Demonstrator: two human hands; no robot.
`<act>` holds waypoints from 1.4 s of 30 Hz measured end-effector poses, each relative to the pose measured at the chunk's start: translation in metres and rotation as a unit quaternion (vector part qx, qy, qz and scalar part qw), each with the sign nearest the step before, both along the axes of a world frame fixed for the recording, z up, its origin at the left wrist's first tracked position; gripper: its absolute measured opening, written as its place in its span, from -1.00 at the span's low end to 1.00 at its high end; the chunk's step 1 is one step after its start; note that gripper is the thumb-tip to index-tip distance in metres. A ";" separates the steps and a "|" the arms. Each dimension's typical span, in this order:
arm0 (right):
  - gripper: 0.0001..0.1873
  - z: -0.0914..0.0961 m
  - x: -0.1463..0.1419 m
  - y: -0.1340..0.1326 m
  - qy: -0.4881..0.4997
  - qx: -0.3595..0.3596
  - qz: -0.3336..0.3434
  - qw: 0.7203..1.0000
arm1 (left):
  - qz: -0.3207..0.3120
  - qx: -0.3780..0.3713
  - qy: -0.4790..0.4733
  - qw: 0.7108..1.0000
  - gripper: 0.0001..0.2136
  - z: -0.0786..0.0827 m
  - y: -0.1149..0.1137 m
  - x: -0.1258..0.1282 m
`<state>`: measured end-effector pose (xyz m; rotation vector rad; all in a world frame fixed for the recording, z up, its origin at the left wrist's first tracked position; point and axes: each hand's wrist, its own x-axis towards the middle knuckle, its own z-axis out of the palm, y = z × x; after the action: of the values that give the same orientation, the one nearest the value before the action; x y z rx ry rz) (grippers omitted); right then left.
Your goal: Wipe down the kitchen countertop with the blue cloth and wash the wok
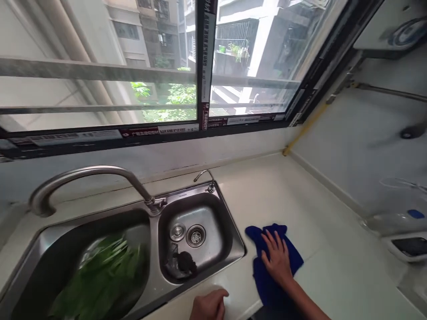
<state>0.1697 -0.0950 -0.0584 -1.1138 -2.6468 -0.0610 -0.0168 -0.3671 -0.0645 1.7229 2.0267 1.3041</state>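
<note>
My right hand (277, 260) lies flat on a dark blue cloth (295, 255), fingers spread and pressing it against the pale countertop (320, 278). The cloth is crumpled, and its near end hangs over the counter's front edge. At the bottom middle, by the sink's near rim, my left hand (208, 304) is closed with its fingers curled. Nothing shows in it. Just beyond it is the small basin of a steel double sink (216, 226), which holds a drain strainer (178, 231) and a dark scrubber (187, 262).
Leafy greens (100, 275) fill much of the large left basin, under a curved faucet (90, 171). A small spout (204, 173) stands at the sink's back corner. Along the right wall are a clear container with a blue cap (416, 214) and a yellow pipe (305, 129).
</note>
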 end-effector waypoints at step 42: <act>-0.50 0.066 -0.022 -0.043 0.564 -0.744 -0.228 0.277 | -0.087 -0.184 -0.386 0.900 -0.30 0.062 0.090 0.057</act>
<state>0.1476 -0.1383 0.0080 -1.1544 -0.2846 2.3270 0.0399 -0.2767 -0.0025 0.9608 1.4805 1.1791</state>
